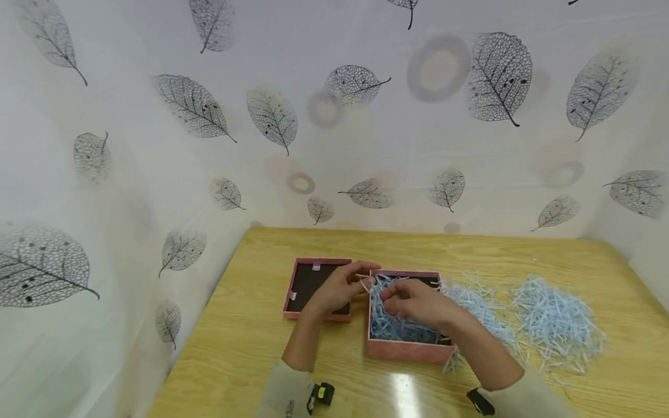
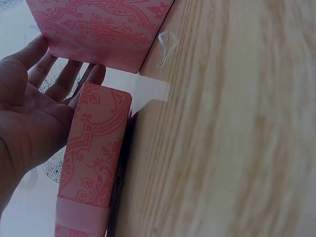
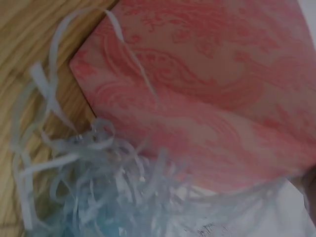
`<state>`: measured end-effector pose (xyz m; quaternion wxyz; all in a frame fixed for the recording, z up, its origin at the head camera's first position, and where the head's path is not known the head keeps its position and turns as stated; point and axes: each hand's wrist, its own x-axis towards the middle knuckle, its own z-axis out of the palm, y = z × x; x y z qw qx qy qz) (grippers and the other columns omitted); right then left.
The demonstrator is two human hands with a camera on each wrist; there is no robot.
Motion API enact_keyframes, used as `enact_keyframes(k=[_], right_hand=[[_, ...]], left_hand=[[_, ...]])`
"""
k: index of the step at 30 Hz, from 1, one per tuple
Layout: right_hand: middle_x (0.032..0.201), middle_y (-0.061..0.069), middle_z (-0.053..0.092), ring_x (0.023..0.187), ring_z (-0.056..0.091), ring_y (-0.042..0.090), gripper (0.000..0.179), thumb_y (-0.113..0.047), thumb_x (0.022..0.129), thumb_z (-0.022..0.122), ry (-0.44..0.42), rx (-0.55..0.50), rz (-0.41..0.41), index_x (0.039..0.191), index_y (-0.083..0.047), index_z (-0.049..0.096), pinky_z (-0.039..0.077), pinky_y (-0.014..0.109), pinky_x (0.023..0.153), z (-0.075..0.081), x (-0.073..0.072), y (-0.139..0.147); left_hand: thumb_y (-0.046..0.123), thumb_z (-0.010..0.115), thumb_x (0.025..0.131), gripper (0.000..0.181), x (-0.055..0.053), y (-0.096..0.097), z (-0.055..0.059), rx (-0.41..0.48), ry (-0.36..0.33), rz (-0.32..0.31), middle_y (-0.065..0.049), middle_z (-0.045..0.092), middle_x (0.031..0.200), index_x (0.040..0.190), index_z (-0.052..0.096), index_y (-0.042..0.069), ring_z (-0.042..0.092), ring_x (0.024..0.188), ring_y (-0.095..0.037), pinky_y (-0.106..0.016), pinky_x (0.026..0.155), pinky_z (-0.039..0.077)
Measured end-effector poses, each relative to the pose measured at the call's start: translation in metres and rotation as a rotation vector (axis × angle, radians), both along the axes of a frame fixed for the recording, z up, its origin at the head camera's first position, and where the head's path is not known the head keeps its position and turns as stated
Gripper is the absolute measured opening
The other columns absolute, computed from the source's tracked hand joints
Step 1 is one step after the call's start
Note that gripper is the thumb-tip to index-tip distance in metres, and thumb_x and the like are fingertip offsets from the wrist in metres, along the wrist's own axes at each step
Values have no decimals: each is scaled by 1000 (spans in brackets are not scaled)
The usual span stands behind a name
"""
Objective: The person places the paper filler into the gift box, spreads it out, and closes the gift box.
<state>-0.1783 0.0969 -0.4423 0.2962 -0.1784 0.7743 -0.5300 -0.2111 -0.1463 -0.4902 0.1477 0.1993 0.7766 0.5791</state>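
A pink patterned box point(image 1: 410, 350) with a dark inside stands on the table, partly filled with pale blue shredded paper point(image 1: 389, 330). My left hand point(image 1: 334, 291) reaches over the lid point(image 1: 313, 284) to the box's left rim, fingers extended, a few pale strands at its fingertips. In the left wrist view, that hand point(image 2: 37, 123) lies with fingers apart beside the box point(image 2: 103, 34). Above the filling, my right hand point(image 1: 425, 303) bends its fingers and thumb inward; I cannot tell whether they pinch any strands. The right wrist view has shredded paper point(image 3: 123, 187) against the box point(image 3: 207, 84).
Right of the box, a loose heap of shredded paper point(image 1: 483, 313) lies against its side, with a larger pile point(image 1: 556, 322) farther right. One loose strand point(image 2: 167, 47) rests on the wooden table point(image 2: 237, 128). A leaf-printed curtain point(image 1: 366, 157) hangs behind the table.
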Motion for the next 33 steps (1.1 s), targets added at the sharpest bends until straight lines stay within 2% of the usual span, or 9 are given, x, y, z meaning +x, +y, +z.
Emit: enact_keyframes(k=[6,9,12,15,19,24,26,29,33], right_hand=[[121,17,68,110,65,29,39,-16,104,66,-25,130,-77,133,9,62,55,51,94,-13,-14,-16],[120,17,67,109,64,31,36,-14,101,68,-2,179,-84,128,9,63,55,52,93,-15,-15,-19],[122,17,67,111,64,30,35,-14,101,67,13,182,-71,129,8,64,55,52,93,-13,-14,-18],[125,18,66,109,63,30,37,-14,104,64,9,128,-60,134,8,61,55,49,90,-6,-11,-10],[125,21,67,109,65,30,36,-13,108,58,-16,-10,-80,136,10,57,57,46,92,12,-8,5],[128,27,65,116,68,35,39,-12,109,56,-53,-161,-111,138,13,52,56,48,102,30,-8,15],[129,27,64,117,67,35,39,-11,109,55,-102,-213,-92,138,14,51,54,48,105,30,-9,13],[129,25,64,116,67,32,38,-9,110,51,-219,-279,-52,139,15,50,53,46,107,22,-12,5],[124,20,68,112,69,27,36,-3,108,50,-318,-271,-59,139,15,53,56,42,102,5,-16,-7]], left_hand=[[22,62,109,36,-1,1,0,18,-14,-5,-8,65,134,144,64,16,67,112,-21,-39,99,58],[23,62,109,36,-1,1,0,23,-26,-4,-5,64,138,144,65,18,66,116,-22,-42,101,57],[24,62,109,35,-1,2,2,28,-36,2,-3,63,141,144,65,20,66,117,-21,-44,101,57],[23,62,109,37,-2,3,3,35,-50,-10,-3,63,141,146,64,17,66,115,-21,-46,100,58],[23,62,109,37,-2,4,4,29,-41,-15,-3,64,139,146,63,17,67,116,-20,-44,99,58],[23,63,108,36,-1,3,4,15,-34,-4,-2,66,137,144,65,20,67,118,-21,-39,100,57],[23,63,108,36,-1,1,4,13,-35,-3,-3,66,137,144,64,20,67,118,-22,-40,101,57],[23,62,109,35,0,0,3,16,-38,1,-4,66,138,144,64,19,67,117,-22,-45,100,57],[23,62,109,36,1,0,3,36,-52,0,-5,65,138,144,64,18,67,116,-23,-51,99,57]])
